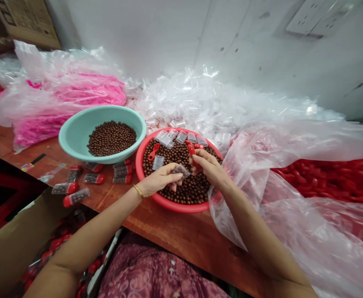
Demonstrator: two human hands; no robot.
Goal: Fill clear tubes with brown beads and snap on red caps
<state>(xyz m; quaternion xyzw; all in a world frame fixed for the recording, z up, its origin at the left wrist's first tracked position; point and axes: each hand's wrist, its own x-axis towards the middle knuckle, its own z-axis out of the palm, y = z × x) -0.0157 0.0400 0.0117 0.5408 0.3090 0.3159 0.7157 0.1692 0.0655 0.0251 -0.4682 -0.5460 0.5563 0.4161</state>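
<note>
My left hand (165, 179) is closed around a small clear plastic container (181, 169) with brown balls inside. Close by on its right, my right hand (207, 165) pinches a red plastic cap (191, 150). Both hands are over a red basin (181, 207) full of shiny brown balls (196, 192). Several clear containers (181, 137) rest on the balls along the far rim, and another clear container (158, 162) lies near my left hand. A red cap piece with holes (153, 152) sits on the balls at the left.
A teal basin (66, 136) with brown balls stands left. Filled red-capped containers (76, 197) lie at the table's front edge, above a cardboard box (16, 236) holding more. Behind are heaped clear containers (193, 95) and a bag of pink pieces (94, 89). Bagged red pieces (330, 178) lie right.
</note>
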